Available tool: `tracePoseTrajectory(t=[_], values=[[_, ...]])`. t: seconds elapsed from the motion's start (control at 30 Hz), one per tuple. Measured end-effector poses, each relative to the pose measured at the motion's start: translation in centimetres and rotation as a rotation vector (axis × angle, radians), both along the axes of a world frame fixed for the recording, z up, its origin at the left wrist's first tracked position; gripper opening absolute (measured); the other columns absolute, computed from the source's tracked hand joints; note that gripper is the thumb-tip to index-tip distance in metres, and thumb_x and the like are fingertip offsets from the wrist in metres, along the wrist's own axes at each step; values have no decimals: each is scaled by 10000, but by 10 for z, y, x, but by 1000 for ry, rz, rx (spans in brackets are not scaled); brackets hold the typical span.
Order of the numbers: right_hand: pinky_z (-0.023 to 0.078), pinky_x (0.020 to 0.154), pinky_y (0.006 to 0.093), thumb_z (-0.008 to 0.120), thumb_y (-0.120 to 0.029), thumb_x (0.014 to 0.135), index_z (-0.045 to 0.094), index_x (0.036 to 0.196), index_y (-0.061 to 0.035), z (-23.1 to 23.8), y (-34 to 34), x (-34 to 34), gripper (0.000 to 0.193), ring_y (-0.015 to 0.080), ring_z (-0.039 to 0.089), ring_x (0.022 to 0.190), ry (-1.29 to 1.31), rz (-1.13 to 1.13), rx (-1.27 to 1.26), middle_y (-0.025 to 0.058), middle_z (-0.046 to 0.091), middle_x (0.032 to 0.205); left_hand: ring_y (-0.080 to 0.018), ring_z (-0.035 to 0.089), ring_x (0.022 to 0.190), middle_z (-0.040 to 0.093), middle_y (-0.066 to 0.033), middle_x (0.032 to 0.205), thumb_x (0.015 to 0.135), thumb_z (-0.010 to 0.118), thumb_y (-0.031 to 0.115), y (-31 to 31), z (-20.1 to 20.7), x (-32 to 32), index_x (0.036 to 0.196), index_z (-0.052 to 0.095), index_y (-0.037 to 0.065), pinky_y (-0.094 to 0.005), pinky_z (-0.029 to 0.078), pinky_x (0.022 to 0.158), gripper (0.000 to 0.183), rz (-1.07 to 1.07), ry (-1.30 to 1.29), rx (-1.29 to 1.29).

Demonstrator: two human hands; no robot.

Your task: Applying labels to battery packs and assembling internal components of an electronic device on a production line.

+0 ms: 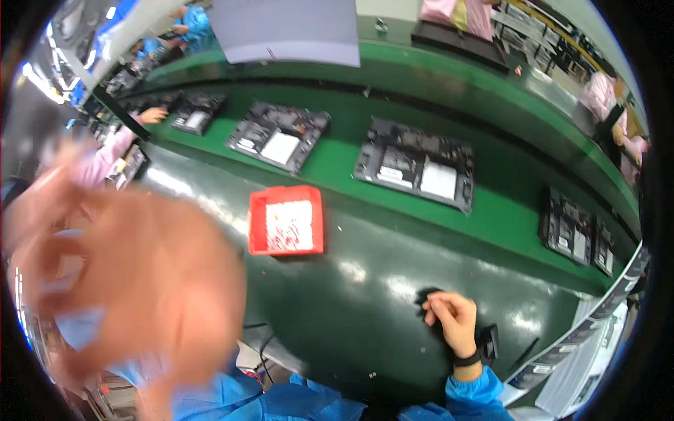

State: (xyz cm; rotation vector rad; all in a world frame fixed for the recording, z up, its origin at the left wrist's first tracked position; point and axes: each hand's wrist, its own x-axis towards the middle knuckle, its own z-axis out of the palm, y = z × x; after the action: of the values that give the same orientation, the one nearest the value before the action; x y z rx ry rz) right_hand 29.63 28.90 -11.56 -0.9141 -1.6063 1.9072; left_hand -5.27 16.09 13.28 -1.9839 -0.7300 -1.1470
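My left hand [154,281] looms large and smeared by motion at the left, close to the camera; how its fingers are set does not show. Low over the dark green bench, my right hand [453,319] has its thumb and fingers curled together. Anything pinched in them is too small to make out. Between the hands and farther back stands a red bin [257,223], with a white bottom and small dark bits in it. Beyond it, an opened laptop base [414,165] and a second laptop base [277,137] lie on the green conveyor belt [337,158].
More laptop bases [567,228] lie on the belt's right end. A black object [487,344] rests beside my right wrist. At far left a co-worker's hand [153,115] reaches over the belt. A white panel [288,31] hangs at the back. A cable [264,351] dangles by the front edge.
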Motion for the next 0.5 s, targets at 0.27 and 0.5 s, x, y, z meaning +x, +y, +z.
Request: tracePoseTrajectory(t=[0.27, 0.5], values=[[559, 606, 287, 613, 13, 972, 692, 1027, 72, -3, -3, 21, 113, 169, 673, 643, 49, -60, -45, 171, 733, 865, -477, 610, 1188, 604, -362, 1278, 781, 689, 720, 82, -207, -267, 1302, 593, -51, -496, 502, 1015, 936, 1595, -520, -1080], [540, 578, 237, 643, 16, 965, 713, 1045, 62, 4, 5, 19, 116, 119, 680, 659, 5, -35, 24, 122, 748, 850, -162, 575, 549, 600, -70, 677, 679, 915, 566, 76, -245, -313, 749, 672, -37, -363, 418, 426, 653, 1302, -1297, -1424]])
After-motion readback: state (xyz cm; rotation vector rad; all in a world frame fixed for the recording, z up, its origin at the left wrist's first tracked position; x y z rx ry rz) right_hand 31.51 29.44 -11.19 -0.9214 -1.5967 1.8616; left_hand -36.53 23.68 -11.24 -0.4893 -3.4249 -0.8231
